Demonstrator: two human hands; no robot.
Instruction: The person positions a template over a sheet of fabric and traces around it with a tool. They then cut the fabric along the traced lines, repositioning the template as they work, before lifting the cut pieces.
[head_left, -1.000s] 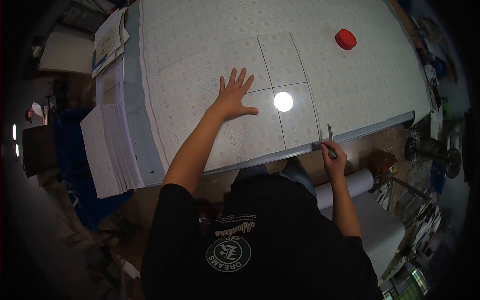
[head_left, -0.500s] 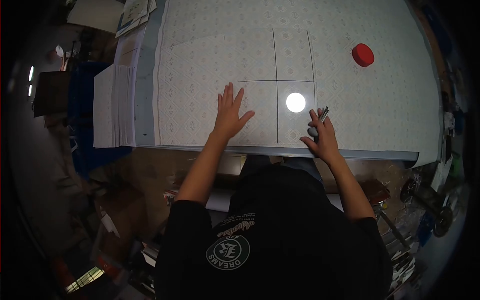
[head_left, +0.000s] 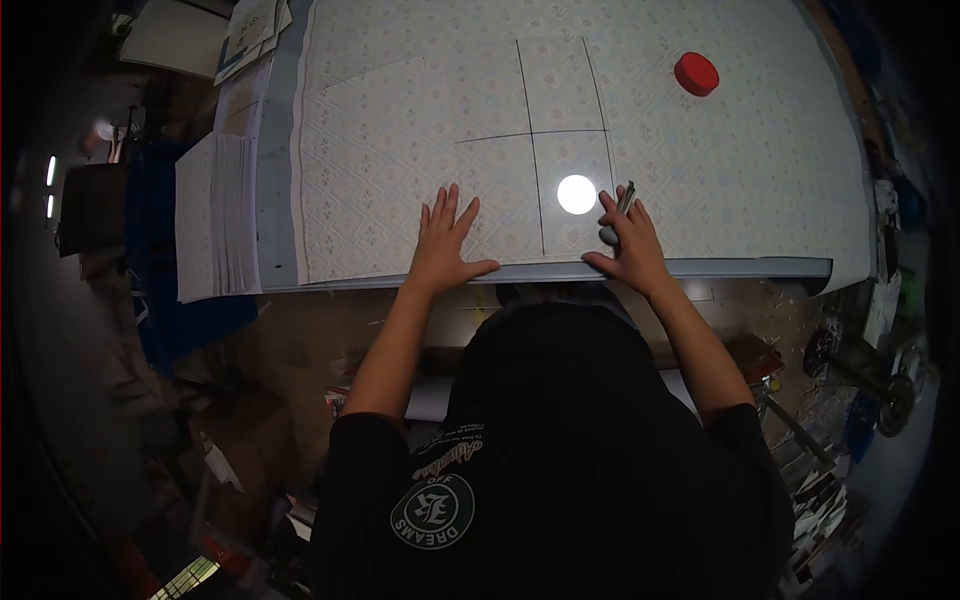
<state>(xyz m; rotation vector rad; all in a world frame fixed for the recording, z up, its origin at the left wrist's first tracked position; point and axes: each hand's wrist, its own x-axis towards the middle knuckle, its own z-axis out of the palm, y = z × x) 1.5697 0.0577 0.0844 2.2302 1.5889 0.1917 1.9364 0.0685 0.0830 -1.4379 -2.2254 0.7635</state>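
Pale patterned sheet [head_left: 380, 200] covers the table, with thin dark lines crossing on it. My left hand [head_left: 440, 245] lies flat with its fingers spread, near the front edge and left of the lines; its thumb reaches along the edge. At the right of the lines, my right hand [head_left: 632, 240] is curled around a slim grey metal tool [head_left: 625, 198], whose exact kind is partly hidden by the fingers. Its thumb points left along the table edge. Between the hands shines a bright white round spot [head_left: 576, 195]. Farther back right sits a red round object [head_left: 696, 74], like a lid.
A stack of white sheets [head_left: 215, 215] stands at the table's left end, beside a blue cloth or container [head_left: 165, 260]. Papers [head_left: 253, 35] lie at the back left corner. The grey table edge [head_left: 740, 267] runs in front of my body. Clutter fills the floor on both sides.
My left hand has moved back toward the front edge. The right hand keeps hold of the tool and has shifted slightly. The view has moved a little, so the table appears higher.
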